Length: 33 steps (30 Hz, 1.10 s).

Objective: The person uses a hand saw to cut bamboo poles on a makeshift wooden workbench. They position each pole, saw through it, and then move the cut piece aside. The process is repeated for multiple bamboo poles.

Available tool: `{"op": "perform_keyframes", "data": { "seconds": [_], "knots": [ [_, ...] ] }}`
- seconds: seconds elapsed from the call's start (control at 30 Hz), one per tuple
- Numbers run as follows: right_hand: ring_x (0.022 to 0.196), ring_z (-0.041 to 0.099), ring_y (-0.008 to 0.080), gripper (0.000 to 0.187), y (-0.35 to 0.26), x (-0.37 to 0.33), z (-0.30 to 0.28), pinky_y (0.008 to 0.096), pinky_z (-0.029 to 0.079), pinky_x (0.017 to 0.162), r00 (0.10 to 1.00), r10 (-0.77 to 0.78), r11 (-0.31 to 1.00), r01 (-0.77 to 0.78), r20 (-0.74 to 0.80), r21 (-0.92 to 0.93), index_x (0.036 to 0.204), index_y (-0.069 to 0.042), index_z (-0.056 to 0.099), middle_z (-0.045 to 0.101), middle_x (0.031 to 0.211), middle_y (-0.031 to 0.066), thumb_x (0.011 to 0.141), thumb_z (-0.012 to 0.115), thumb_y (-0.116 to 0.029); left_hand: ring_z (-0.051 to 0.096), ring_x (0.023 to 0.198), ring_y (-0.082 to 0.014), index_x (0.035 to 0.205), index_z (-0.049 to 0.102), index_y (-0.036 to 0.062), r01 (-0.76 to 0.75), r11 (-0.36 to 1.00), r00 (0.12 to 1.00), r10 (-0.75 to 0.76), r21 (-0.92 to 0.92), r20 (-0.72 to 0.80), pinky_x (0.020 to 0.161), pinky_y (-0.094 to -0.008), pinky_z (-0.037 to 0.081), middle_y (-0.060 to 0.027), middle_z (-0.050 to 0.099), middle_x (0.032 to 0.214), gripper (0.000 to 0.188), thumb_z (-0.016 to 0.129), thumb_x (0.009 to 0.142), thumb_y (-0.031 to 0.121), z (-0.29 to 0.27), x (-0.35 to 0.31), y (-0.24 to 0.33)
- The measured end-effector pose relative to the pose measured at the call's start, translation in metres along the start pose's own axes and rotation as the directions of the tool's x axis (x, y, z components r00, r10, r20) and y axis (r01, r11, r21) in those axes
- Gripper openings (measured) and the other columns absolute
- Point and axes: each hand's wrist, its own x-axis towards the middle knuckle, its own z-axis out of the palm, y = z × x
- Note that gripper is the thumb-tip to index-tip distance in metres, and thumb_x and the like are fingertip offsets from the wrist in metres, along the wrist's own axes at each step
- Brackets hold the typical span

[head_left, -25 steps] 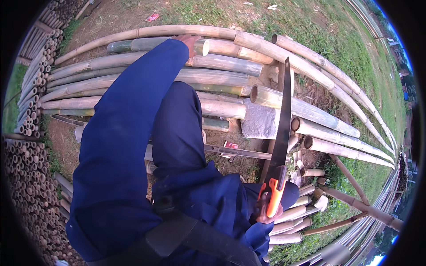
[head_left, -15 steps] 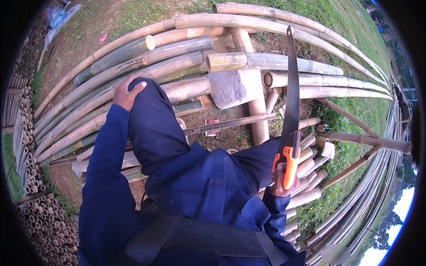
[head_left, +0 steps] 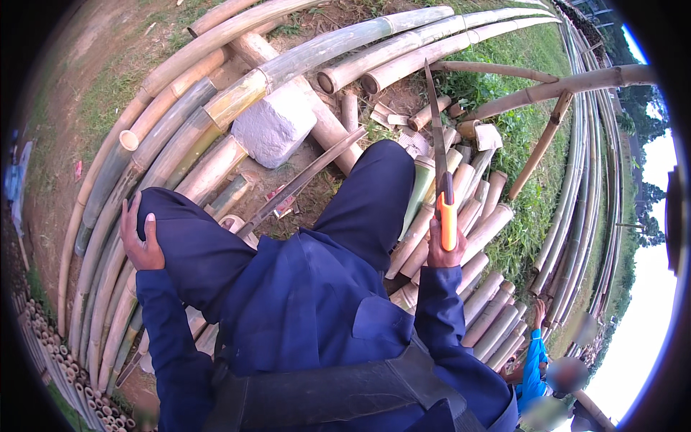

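Observation:
A hand saw (head_left: 447, 209) with an orange handle and a long dark blade points up and away, gripped in my right hand (head_left: 445, 248) beside my right knee. No bamboo touches its blade. My left hand (head_left: 142, 234) rests on my left knee with fingers and thumb apart, holding nothing. In front, long bamboo poles (head_left: 173, 155) run from the lower left toward the top. A thick pole with a pale cut end section (head_left: 237, 97) passes beside a grey stone block (head_left: 273, 126). Beyond my right knee lie several short cut bamboo pieces (head_left: 493, 223).
A split bamboo strip (head_left: 302, 180) slants between my knees. At right stands a bamboo frame (head_left: 551, 147), with a long stack of poles (head_left: 576, 209) behind it. A person in blue sleeves (head_left: 533, 367) is at lower right. More pole ends (head_left: 65, 360) are stacked at lower left.
The view has swung to the right, bringing another person into sight. My left hand stays on the knee, its fingers now more spread. The saw remains raised in my right hand.

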Motion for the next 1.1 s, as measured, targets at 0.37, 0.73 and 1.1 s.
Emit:
{"op": "perform_keyframes", "data": {
  "seconds": [0.37, 0.73, 1.1],
  "knots": [
    [0.079, 0.071, 0.0441, 0.045, 0.104, 0.005, 0.062, 0.0518, 0.058, 0.071, 0.990, -0.043, 0.931, 0.088, 0.135, -0.354, 0.132, -0.014, 0.064, 0.073, 0.092, 0.0207, 0.087, 0.071, -0.017, 0.058, 0.133, -0.0272, 0.147, 0.054, 0.0029, 0.154, 0.962, 0.971, -0.106, -0.223, 0.213, 0.118, -0.0402, 0.034, -0.0152, 0.070, 0.132, 0.054, 0.066, 0.096, 0.015, 0.003, 0.038, -0.028],
    [0.100, 0.070, 0.0351, 0.020, 0.144, -0.022, 0.110, 0.0492, 0.054, 0.085, 0.960, 0.067, 0.895, 0.064, 0.273, -0.442, 0.106, -0.014, 0.063, 0.072, 0.098, 0.0138, 0.088, 0.065, -0.023, 0.071, 0.105, -0.0230, 0.128, 0.063, -0.0058, 0.249, 0.958, 0.950, -0.270, -0.146, -0.157, 0.093, -0.0334, 0.055, -0.0157, 0.076, 0.110, 0.032, 0.064, 0.103, 0.015, 0.009, 0.033, -0.002],
    [0.106, 0.065, 0.0260, 0.042, 0.115, -0.020, 0.060, 0.0499, 0.035, 0.104, 0.875, 0.077, 0.682, 0.304, 0.478, -0.666, 0.119, -0.017, 0.061, 0.063, 0.099, 0.0081, 0.079, 0.072, -0.019, 0.069, 0.090, -0.0232, 0.119, 0.067, -0.0059, -0.280, 0.941, 0.954, 0.249, -0.192, -0.170, 0.089, -0.0351, 0.056, -0.0127, 0.072, 0.099, 0.028, 0.049, 0.098, -0.008, 0.037, 0.059, 0.036]
  ]
}}
